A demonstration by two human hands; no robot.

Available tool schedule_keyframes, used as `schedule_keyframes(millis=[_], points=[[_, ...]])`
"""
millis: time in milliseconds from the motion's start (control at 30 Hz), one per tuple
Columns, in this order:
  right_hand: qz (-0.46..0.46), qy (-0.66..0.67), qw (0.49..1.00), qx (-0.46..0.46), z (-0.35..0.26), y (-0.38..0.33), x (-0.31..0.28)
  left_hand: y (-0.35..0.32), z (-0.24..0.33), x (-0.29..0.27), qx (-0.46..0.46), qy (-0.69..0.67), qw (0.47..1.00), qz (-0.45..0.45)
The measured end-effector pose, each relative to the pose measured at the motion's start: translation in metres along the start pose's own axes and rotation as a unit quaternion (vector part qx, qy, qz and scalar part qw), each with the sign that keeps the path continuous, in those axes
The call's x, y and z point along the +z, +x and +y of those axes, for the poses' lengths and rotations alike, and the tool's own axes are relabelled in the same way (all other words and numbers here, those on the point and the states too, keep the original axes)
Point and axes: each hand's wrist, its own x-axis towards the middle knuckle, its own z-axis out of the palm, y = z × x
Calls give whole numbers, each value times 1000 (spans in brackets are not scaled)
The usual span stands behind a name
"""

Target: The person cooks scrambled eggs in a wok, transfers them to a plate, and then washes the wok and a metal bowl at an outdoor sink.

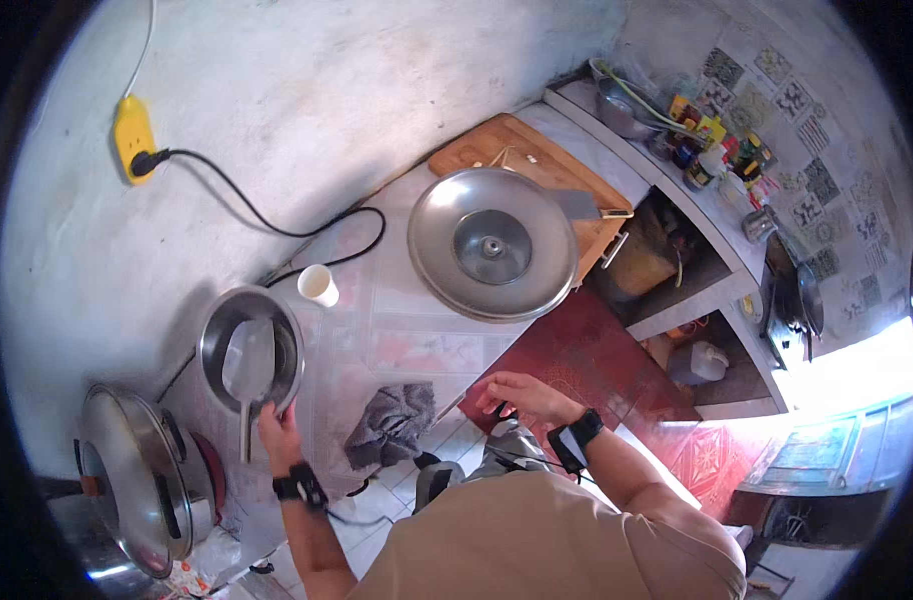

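Observation:
My left hand (279,438) is closed on the near rim of a steel bowl (209,345), its thumb and fingers pinching the edge. Inside the bowl lies a wide, pale-bladed spatula (249,362), whose handle sticks out over the rim beside that hand. My right hand (533,398) hangs above the floor at the table's edge, fingers loosely bent and apart, with nothing visible in it. A crumpled grey cloth (391,424) lies on the table between my hands. Farther off sits a large round steel lid (437,255), knob in its middle; what lies under it is hidden.
A white paper cup (319,286) stands behind the bowl. A lidded pot (127,480) is at the left. Beyond the large lid lies a wooden board (507,140) with a cleaver (575,205). A black cord (252,222) runs down from a yellow socket (133,138). Bottles (705,168) crowd the right-hand counter.

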Motion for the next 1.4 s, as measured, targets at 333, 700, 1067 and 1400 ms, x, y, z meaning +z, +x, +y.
schedule_keyframes(millis=[333,700,1067,1400], points=[[-4,-27,988,-150,-86,-31,-90,4,231,-25,-394,-553,727,-97],[100,-44,972,-207,-135,-102,-273,43,482,186,-344,-647,618,-285],[395,21,909,-133,-109,-72,-387,55,549,421,-328,-645,653,-226],[190,-83,977,-50,-116,-27,-361,73,533,475,-483,-633,571,-201]])
